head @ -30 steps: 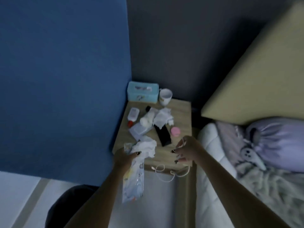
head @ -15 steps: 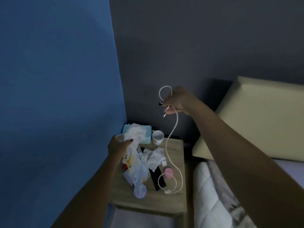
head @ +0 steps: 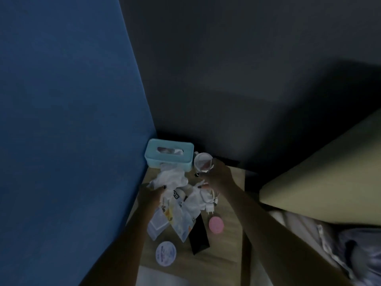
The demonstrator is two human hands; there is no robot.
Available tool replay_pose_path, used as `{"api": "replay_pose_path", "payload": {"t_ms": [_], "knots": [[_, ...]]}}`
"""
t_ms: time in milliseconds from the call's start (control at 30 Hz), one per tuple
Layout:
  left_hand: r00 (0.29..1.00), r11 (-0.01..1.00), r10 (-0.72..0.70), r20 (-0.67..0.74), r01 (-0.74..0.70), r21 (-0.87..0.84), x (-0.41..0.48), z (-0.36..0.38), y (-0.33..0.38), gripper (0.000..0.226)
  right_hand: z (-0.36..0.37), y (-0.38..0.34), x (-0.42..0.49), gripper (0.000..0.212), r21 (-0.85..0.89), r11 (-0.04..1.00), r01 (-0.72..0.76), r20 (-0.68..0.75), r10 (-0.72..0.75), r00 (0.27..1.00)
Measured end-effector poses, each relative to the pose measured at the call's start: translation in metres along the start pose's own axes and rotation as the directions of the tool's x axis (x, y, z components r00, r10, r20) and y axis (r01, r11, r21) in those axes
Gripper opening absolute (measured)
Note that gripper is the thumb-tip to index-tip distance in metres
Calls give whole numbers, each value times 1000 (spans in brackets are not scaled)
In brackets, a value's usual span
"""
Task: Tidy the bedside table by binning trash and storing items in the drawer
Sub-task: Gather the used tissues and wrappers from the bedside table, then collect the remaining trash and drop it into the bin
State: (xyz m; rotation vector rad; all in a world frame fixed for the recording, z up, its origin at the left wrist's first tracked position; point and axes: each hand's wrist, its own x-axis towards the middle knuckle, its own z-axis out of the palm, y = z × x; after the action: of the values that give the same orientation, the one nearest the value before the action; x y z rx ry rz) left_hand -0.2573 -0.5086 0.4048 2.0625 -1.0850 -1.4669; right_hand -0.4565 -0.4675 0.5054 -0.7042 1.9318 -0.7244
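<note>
Dimly lit, the counter (head: 226, 246) sits in a corner with both hands over its cluttered top. The left hand (head: 152, 193) has its fingers curled round a wad of crumpled tissues (head: 171, 179), and a printed wrapper (head: 182, 220) hangs down from the same grip toward the person. The right hand (head: 218, 178) has its fingers curled round a bunched white cable (head: 207, 196), whose loops and plug (head: 211, 209) dangle just below the fingers, above the counter. A white mug (head: 203, 162) stands just beyond the right hand, seemingly touching its fingertips, though the blur makes that unsure. A teal tissue box (head: 169, 154) stands beyond the left hand, against the back corner, with the held tissues overlapping its front edge in this view. A pink jar (head: 216, 224) sits nearer the person than the right hand, under its forearm line, beside a black case (head: 199, 238). A clear packet (head: 156, 226) lies below the left wrist, and a round lid (head: 166, 253) lies nearer still, close to the counter's front edge. A bed (head: 350, 254) and headboard (head: 329, 182) lie to the right of the right arm.
</note>
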Motion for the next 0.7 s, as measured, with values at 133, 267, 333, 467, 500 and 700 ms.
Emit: {"api": "replay_pose_path", "payload": {"t_ms": [133, 267, 333, 467, 500, 700], "knots": [[999, 994, 32, 6, -32, 102, 34, 14, -32, 58, 32, 56, 45, 38, -139, 987, 85, 0, -86, 996], [993, 968, 112, -49, -98, 230, 45, 21, -51, 62, 57, 95, 68, 46, -202, 969, 143, 75, -130, 989], [981, 946, 188, -44, -169, 277, 46, 23, -58, 61, 66, 110, 72, 44, -239, 956, 169, 98, -149, 984], [977, 932, 212, -13, -198, 303, 39, 17, -65, 65, 68, 122, 67, 45, -257, 938, 232, 94, -214, 972], [983, 944, 183, -22, -170, 283, 34, 13, -64, 65, 66, 121, 63, 45, -265, 935, 236, 98, -218, 971], [991, 941, 135, -4, -127, 312, -17, -20, -55, 47, 48, 94, 35, 42, -387, 896, 218, 125, -184, 975]]}}
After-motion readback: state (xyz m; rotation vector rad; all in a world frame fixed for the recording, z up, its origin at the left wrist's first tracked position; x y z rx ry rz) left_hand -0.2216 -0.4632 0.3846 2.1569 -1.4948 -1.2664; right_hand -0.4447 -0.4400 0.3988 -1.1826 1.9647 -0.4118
